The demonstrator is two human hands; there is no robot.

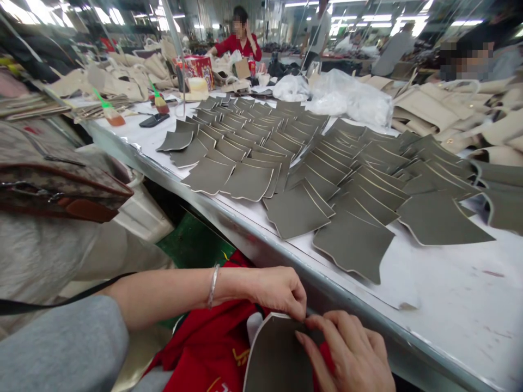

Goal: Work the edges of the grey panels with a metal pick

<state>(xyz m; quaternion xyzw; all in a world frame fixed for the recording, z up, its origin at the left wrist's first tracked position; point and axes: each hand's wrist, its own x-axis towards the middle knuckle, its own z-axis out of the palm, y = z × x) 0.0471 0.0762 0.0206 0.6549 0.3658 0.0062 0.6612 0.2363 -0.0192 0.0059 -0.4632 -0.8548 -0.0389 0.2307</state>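
A dark grey-green panel with a pale edge [280, 354], like cut leather, lies over my lap below the table's edge. My left hand [281, 291], a silver bangle on its wrist, has its fingers curled down and closed on the panel's top edge. From the other side my right hand [347, 348] pinches the same edge between thumb and forefinger. Both hands nearly meet at the panel's upper right corner. Beneath the panel is red cloth with yellow marks [212, 348]. Many similar grey-green panels [355, 239] overlap in rows on the table.
The white-covered table [461, 288] has a metal front edge [229, 218]. On it are a phone [154, 120], glue bottles with green tips [110, 111], clear plastic bags [347, 95] and beige pieces [433, 109]. A camouflage bag [57, 174] is at left. A person in red [241, 46] sits across.
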